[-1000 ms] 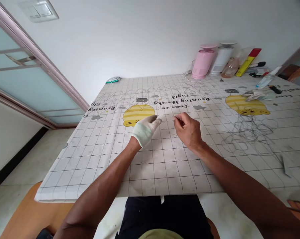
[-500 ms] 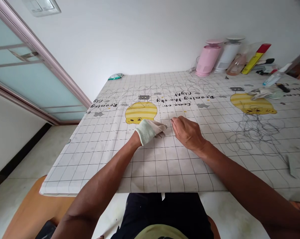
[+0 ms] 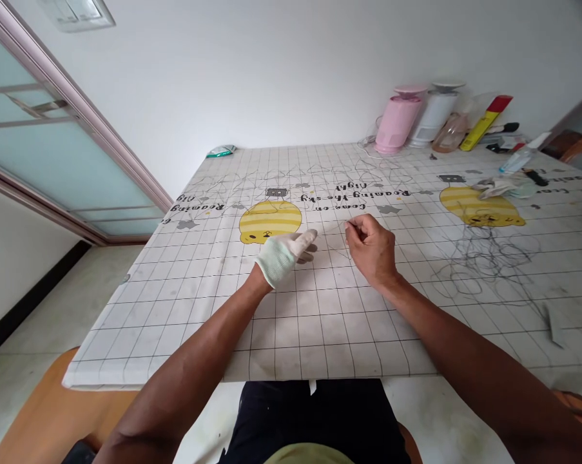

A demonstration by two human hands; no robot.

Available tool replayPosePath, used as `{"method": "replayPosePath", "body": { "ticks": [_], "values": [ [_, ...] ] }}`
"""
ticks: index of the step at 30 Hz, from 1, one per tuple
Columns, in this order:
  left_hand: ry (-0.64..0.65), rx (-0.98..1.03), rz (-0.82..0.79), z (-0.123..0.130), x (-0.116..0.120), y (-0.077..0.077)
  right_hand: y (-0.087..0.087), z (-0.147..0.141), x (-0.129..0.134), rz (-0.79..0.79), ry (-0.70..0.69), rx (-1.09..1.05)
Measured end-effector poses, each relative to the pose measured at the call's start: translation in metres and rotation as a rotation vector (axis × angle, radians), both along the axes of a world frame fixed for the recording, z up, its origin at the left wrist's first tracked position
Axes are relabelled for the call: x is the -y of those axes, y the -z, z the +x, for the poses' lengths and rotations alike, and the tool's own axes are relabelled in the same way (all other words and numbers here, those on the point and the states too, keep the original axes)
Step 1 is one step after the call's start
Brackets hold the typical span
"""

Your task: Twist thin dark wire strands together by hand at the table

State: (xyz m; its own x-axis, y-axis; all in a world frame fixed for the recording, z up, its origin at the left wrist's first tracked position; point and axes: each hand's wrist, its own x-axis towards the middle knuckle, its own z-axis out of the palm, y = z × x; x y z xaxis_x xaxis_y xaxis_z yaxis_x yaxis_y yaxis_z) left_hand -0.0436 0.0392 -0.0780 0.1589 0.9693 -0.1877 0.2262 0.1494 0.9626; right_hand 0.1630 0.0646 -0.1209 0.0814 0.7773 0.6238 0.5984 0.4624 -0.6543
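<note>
My left hand point(image 3: 291, 252) wears a white knitted glove with a pale green cuff. Its thumb lies pressed against the fingers just above the tabletop; what it holds, if anything, is too small to make out. My bare right hand point(image 3: 372, 250) is a short way to the right, thumb and forefinger pinched on a thin wire point(image 3: 336, 225). This fine strand shows faintly in the gap between both hands. Farther right, a loose tangle of dark thin wire point(image 3: 484, 258) lies on the tablecloth point(image 3: 281, 335).
A pink cylinder point(image 3: 397, 122), a white cylinder point(image 3: 432, 116), a bottle point(image 3: 450, 132) and a yellow-red box point(image 3: 485, 124) stand along the back right. Another glove point(image 3: 508, 187) lies before them. A grey flat piece point(image 3: 554, 325) rests near the right. A green packet point(image 3: 221, 151) sits at the back left corner.
My hands have moved apart: the right has shifted slightly right and turned more upright, the left slightly left. The whole view has shifted a little.
</note>
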Motion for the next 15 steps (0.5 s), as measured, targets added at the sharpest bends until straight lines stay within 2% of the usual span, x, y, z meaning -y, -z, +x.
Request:
{"method": "replayPosePath", "body": {
  "ticks": [4,8,12,15],
  "values": [
    [0.061,-0.082,0.019,0.022,0.009,0.007,-0.004,-0.004,0.006,-0.023,-0.032,-0.077],
    [-0.023,0.037,-0.018,0.037,0.011,0.008,-0.008,-0.009,0.013,-0.077,-0.083,-0.064],
    [-0.06,0.007,-0.047,0.032,0.007,0.006,-0.011,-0.004,0.013,-0.09,-0.141,0.052],
    [-0.062,-0.075,-0.031,0.024,0.006,0.005,-0.011,0.002,0.01,-0.047,-0.249,0.172]
  ]
}}
